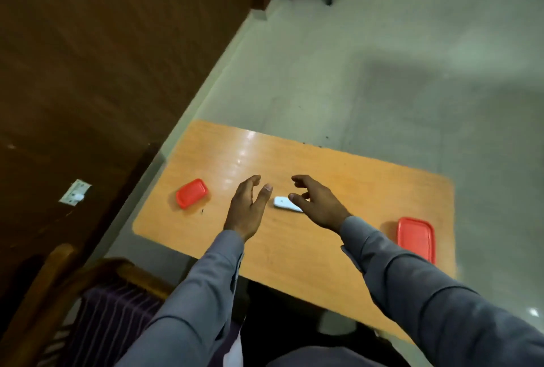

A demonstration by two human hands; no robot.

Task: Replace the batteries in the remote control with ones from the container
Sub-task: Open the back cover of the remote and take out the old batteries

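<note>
You have two red containers (pixel 192 193) (pixel 416 238) on one table (pixel 338 178), one white remote (pixel 284 203), two hands (pixel 247 209) (pixel 318 204), and what looks like one chair (pixel 97 293).

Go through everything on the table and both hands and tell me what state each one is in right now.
White remote control: lying flat on the table, not held.
Red container on the left: lid on, untouched.
Red container on the right: lid on, partly behind the sleeve.
Left hand: open, empty, beside the remote.
Right hand: open, fingers curled above the remote.
</note>
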